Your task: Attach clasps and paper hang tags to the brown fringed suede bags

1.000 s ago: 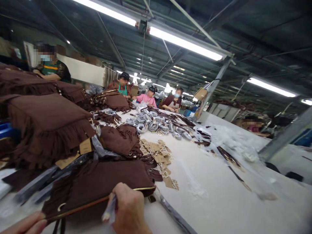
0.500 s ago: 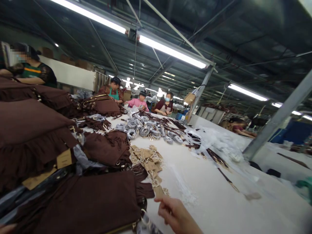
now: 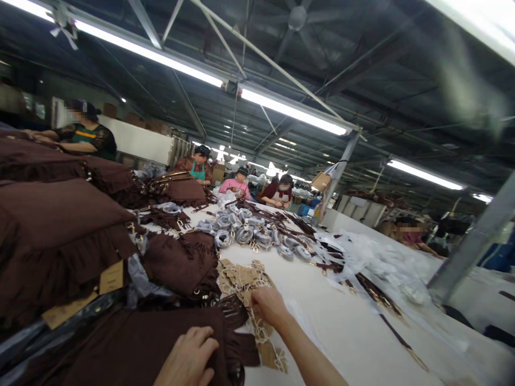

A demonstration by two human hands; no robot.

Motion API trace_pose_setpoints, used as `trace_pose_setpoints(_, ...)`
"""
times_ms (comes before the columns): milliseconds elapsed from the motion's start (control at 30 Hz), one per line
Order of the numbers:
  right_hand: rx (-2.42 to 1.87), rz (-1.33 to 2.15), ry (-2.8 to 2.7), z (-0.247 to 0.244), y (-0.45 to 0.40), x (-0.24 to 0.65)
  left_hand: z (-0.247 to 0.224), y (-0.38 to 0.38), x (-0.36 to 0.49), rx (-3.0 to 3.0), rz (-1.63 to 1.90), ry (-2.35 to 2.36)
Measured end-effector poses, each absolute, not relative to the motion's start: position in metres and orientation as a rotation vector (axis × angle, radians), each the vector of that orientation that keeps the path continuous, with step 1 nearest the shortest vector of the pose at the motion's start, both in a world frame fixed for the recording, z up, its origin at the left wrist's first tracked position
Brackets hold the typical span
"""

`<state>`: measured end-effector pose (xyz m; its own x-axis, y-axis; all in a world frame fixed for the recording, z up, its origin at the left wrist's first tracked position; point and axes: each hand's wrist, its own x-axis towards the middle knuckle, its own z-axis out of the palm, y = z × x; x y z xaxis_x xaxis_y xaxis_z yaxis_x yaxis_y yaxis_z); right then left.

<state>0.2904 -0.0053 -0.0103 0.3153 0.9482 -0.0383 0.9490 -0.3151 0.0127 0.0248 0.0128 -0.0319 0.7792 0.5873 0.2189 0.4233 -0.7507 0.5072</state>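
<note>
Overhead, lights (image 3: 293, 111); below, tags (image 3: 239, 277) on table (image 3: 354, 327)

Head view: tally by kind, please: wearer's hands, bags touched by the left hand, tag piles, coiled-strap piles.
Left hand plus right hand: 2
Brown bag touched by left hand: 1
Tag pile: 1
Coiled-strap pile: 1
Total: 5
Single tags and coils overlap too much to count.

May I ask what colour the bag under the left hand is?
The bag is dark brown, shown in the head view.
</note>
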Motion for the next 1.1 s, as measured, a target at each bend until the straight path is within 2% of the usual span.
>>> trace_pose_setpoints(500,2.442,-0.402,1.798,0.008,0.011,0.307,-0.024,0.016,0.017,2.484,0.385,0.749)
trace_pose_setpoints(667,2.5,-0.637,1.979,0.051,-0.014,0.306,-0.011,0.024,0.02,2.299,0.492,0.645)
trace_pose_setpoints(833,2.521,-0.921,2.225,0.11,-0.041,0.297,0.012,0.031,0.066,1.826,0.679,0.493)
trace_pose_setpoints(967,2.503,-1.046,2.348,0.143,-0.057,0.282,0.021,0.03,0.108,1.454,0.643,0.395)
trace_pose_setpoints(1100,2.493,-1.107,2.38,0.156,-0.07,0.273,0.017,0.023,0.112,1.24,0.443,0.29)
